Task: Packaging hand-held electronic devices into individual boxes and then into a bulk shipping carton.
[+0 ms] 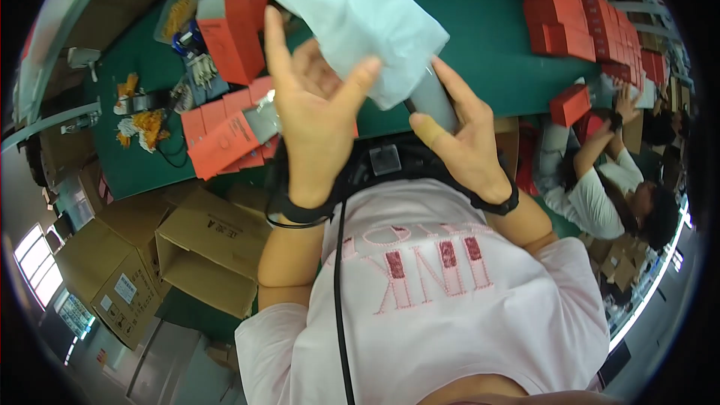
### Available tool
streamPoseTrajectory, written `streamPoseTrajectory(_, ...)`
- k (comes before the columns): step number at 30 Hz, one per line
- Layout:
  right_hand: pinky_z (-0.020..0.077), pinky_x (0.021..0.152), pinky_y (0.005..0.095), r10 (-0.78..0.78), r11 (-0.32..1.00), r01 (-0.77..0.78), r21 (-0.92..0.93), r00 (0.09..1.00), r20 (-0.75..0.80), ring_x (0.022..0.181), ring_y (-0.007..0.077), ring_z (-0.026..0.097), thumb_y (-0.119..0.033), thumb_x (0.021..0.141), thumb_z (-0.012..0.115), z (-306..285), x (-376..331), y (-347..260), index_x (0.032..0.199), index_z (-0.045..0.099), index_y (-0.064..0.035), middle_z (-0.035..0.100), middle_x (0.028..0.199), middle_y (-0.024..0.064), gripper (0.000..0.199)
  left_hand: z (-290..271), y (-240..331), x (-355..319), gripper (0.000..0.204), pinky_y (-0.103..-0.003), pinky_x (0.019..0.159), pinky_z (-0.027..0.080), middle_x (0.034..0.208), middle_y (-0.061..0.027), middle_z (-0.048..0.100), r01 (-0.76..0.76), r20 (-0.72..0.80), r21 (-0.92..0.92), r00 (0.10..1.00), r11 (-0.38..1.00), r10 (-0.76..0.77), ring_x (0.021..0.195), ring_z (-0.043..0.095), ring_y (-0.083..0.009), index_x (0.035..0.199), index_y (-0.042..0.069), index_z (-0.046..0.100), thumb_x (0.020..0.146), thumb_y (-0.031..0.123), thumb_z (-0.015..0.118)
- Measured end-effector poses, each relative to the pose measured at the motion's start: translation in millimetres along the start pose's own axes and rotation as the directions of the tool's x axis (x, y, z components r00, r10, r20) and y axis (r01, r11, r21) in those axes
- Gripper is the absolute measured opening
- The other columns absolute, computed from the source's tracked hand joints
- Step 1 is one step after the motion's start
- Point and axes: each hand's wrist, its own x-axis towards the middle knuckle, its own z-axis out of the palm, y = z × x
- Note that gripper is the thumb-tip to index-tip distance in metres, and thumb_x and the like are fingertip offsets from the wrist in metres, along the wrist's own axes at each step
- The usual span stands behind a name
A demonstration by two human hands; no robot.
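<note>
A white, soft bag hangs over the green table in front of me, its lower end over a smooth grey slab with rounded edges. My right hand grips this grey slab between thumb and fingers. The slab's upper part is hidden by the bag, and I cannot make out its exact kind. To the left of the bag is my left hand, its fingers apart and the index finger stretched out. Its thumb overlaps the bag's edge; whether it touches is unclear.
Flat red boxes with a silver packet lie left on the green table. An upright red box stands behind them. Red boxes are stacked far right. Open cartons stand lower left. A co-worker sits at right.
</note>
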Motion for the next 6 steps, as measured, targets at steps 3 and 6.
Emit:
streamPoseTrajectory(3,0.0416,0.099,0.0295,-0.039,0.998,0.04,-0.04,0.999,0.029,0.116,0.0179,0.053,-0.002,0.08,0.071,-8.4,6.4,0.8,0.138,0.044,0.0049,0.056,0.128,0.0134,0.065,12.5,-6.7,-2.7,0.11,-0.029,0.078,0.054,0.121,-0.0198,0.052,-0.02,0.01,0.048,1.0,0.999,0.02,0.103,0.061,-0.0218,0.153,0.004,-0.002,0.075,-0.007,0.074)
streamPoseTrajectory(6,0.0415,0.098,0.0284,0.016,0.994,-0.023,0.104,0.998,0.063,0.116,0.0177,0.054,-0.005,0.08,0.072,-15.0,16.8,11.4,0.141,0.045,-0.0013,0.056,0.13,0.012,0.067,16.3,-3.1,-2.4,0.117,-0.028,0.075,0.055,0.132,-0.024,0.041,-0.1,0.035,0.448,0.995,0.888,0.094,0.113,0.055,-0.0228,0.153,0.004,0.0,0.07,0.004,0.082)
